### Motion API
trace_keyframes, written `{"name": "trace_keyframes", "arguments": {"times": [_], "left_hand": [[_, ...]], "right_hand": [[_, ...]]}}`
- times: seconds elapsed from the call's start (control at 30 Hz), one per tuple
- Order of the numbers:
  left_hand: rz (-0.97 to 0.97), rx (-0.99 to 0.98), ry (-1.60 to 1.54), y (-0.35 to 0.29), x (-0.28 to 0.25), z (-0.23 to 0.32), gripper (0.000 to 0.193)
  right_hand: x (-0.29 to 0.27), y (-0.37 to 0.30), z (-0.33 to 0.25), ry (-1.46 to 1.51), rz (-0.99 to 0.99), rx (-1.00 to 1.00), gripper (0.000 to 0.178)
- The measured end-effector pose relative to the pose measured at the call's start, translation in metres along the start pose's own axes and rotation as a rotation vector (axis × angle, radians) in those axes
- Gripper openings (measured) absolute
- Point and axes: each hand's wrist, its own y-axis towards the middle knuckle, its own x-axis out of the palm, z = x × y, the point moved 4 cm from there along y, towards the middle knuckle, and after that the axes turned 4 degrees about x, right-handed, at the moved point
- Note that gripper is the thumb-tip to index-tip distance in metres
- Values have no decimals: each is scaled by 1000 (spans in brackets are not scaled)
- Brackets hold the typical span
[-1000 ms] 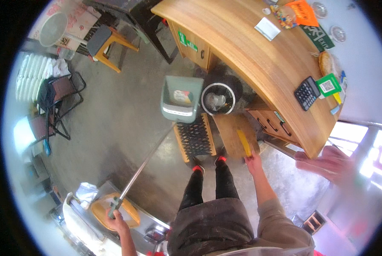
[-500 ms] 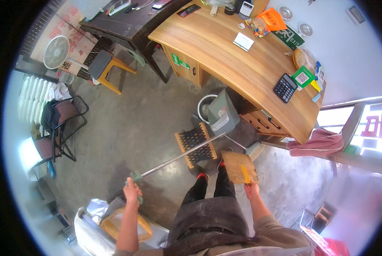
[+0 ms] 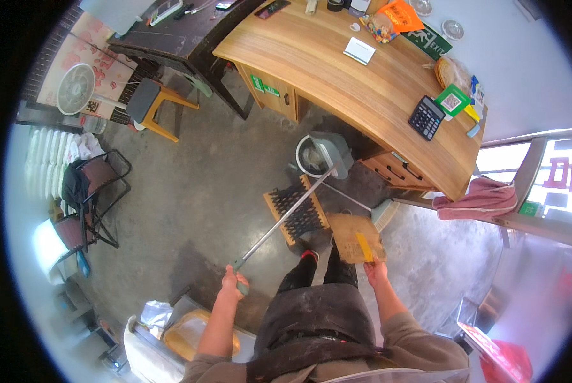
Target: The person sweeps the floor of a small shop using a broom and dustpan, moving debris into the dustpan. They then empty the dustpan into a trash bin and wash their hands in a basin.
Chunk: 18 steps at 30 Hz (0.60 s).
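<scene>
My left hand (image 3: 232,283) is wrapped round the grip of a long-handled dustpan (image 3: 279,220). Its metal pole slants up and away to a grey scoop (image 3: 344,155), which is tilted against or over the rim of a white-edged bin (image 3: 300,167). Whether the scoop holds anything is hidden. In my right hand (image 3: 376,273) is the near edge of a flat brown board (image 3: 346,236), perhaps cardboard, with a strip of yellow tape on it. A small wooden stool with black webbing (image 3: 292,210) stands under the pole, just beyond my feet.
A broom (image 3: 383,214) lies beside the wooden desk (image 3: 324,70), which carries a calculator (image 3: 426,117) and packets. A folding chair (image 3: 97,182) is at left, a grey-topped stool (image 3: 148,102) farther back. A pink cloth (image 3: 477,201) hangs at right.
My left hand has moved right and inward, steepening the dustpan's pole. The scoop has tipped, uncovering more of the bin. My right hand still holds the board, slightly shifted.
</scene>
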Motion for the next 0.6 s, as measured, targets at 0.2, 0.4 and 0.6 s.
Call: {"name": "trace_keyframes", "arguments": {"times": [0.2, 0.4, 0.6], "left_hand": [[-45, 3, -42, -17, -3, -4, 46], [-52, -42, -112, -28, -16, -8, 48], [32, 27, -32, 1, -8, -12, 50]], "right_hand": [[8, 1, -1, -1, -24, 13, 17], [10, 0, 2, -29, -74, -4, 17], [11, 3, 11, -41, -21, 12, 19]]}}
